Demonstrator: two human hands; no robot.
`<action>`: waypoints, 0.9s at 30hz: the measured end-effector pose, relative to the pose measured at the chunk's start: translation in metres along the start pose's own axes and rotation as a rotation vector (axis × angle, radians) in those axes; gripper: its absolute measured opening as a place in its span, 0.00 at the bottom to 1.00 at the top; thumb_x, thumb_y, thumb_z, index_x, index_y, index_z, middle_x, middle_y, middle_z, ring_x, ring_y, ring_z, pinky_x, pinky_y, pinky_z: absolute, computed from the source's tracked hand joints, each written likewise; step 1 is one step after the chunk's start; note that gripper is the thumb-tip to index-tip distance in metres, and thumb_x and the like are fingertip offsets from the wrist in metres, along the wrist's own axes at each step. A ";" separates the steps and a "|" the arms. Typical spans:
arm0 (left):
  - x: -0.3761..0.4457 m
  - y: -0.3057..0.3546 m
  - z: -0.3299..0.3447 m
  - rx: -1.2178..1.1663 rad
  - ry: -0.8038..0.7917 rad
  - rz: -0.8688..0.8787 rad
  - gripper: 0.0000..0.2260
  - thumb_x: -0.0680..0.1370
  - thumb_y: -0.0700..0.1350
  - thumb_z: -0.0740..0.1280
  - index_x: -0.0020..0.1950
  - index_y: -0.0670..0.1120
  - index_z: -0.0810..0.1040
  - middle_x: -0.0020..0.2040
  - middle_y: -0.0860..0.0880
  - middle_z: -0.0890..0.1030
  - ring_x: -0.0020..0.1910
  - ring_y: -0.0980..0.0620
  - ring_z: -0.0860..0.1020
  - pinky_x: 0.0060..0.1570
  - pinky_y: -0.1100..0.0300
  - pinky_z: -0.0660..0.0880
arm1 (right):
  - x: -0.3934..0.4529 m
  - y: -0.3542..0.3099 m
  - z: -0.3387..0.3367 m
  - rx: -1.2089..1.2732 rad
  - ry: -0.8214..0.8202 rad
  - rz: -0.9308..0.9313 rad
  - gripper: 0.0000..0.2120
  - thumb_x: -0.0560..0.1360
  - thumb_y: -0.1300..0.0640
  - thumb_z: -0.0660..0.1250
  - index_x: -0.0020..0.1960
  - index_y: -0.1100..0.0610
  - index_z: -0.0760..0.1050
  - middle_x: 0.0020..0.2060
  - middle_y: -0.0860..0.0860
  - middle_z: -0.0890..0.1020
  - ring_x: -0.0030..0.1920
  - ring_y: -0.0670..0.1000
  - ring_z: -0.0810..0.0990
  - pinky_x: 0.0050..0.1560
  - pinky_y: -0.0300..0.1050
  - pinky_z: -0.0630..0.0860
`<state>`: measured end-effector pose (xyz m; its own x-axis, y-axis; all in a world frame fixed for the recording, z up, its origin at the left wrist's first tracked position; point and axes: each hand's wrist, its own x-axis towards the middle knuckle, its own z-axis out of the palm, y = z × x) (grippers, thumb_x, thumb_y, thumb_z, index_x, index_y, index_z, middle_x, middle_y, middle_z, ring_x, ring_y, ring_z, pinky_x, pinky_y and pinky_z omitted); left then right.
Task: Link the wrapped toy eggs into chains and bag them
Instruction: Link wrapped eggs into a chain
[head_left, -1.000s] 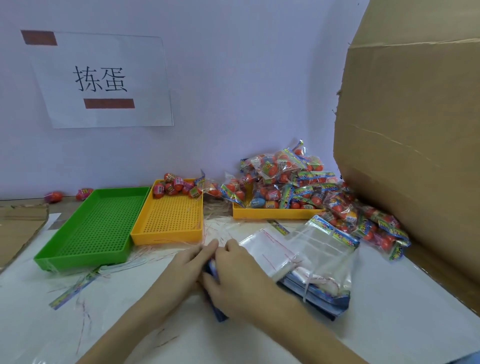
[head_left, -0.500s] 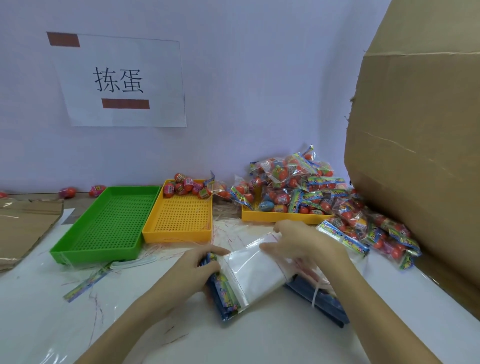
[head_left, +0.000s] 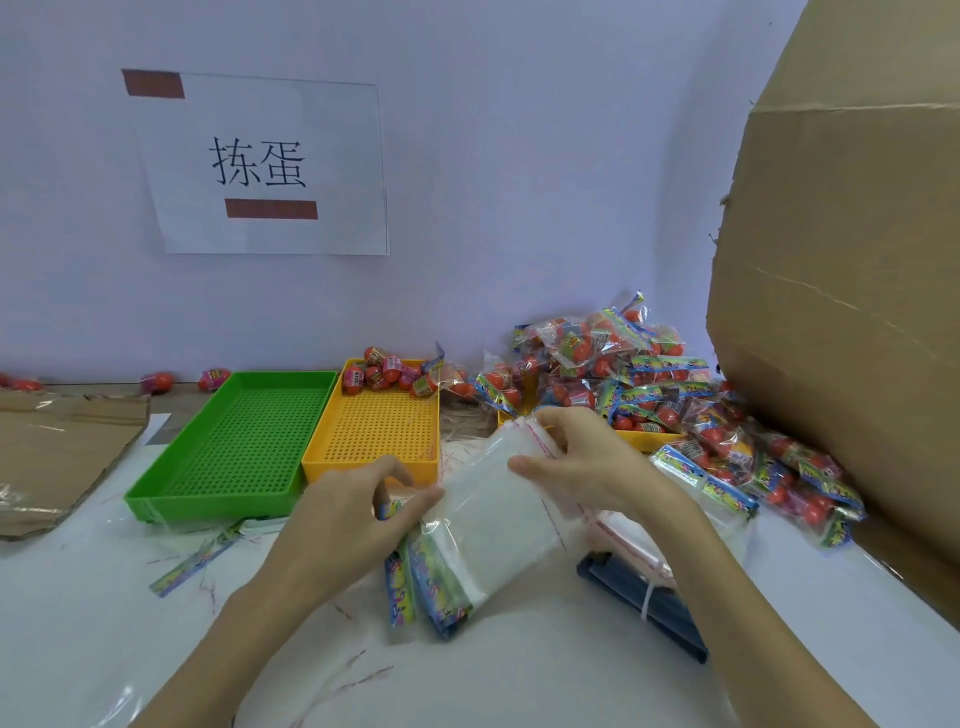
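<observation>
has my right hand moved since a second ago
Yes. The right hand has lifted away from the left hand, toward the far yellow tray, gripping the clear bag.

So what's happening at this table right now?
A person is preparing a clear plastic bag. The right hand pinches its open top edge, and the left hand holds its lower end beside a colourful header card. Loose wrapped eggs sit in the yellow tray; bagged eggs are piled behind.

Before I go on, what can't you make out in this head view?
- Clear bag contents: film glare hides them.
- Left hand fingers: curled under the bag's edge, grip unseen.
- Dark blue stack: covered by the right hand and forearm.
- Egg wrapper print: too small.
</observation>
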<state>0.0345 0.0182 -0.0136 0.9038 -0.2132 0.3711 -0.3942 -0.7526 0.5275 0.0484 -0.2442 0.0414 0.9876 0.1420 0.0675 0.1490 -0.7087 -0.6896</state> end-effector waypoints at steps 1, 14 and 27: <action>0.000 -0.002 0.001 0.078 0.030 0.046 0.22 0.73 0.72 0.62 0.48 0.56 0.81 0.37 0.55 0.77 0.33 0.58 0.76 0.32 0.60 0.72 | 0.001 0.000 0.002 -0.023 -0.004 -0.042 0.16 0.76 0.49 0.75 0.60 0.54 0.78 0.46 0.45 0.82 0.47 0.48 0.82 0.50 0.51 0.83; 0.003 -0.002 0.019 -0.659 -0.083 -0.207 0.02 0.80 0.42 0.73 0.49 0.47 0.86 0.39 0.53 0.84 0.35 0.55 0.78 0.34 0.65 0.74 | -0.005 0.016 0.024 -0.014 0.131 0.032 0.18 0.84 0.41 0.57 0.68 0.50 0.72 0.56 0.45 0.80 0.54 0.47 0.78 0.48 0.38 0.75; 0.004 -0.011 0.011 -0.729 -0.034 -0.265 0.03 0.80 0.42 0.73 0.50 0.49 0.87 0.38 0.54 0.85 0.33 0.61 0.79 0.29 0.64 0.74 | -0.042 0.061 -0.009 -0.590 -0.057 -0.001 0.11 0.82 0.59 0.63 0.53 0.42 0.77 0.45 0.41 0.75 0.44 0.42 0.72 0.43 0.34 0.67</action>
<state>0.0445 0.0186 -0.0262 0.9831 -0.1115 0.1449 -0.1637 -0.1836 0.9693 0.0163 -0.2994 0.0026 0.9856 0.1680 0.0178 0.1686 -0.9707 -0.1712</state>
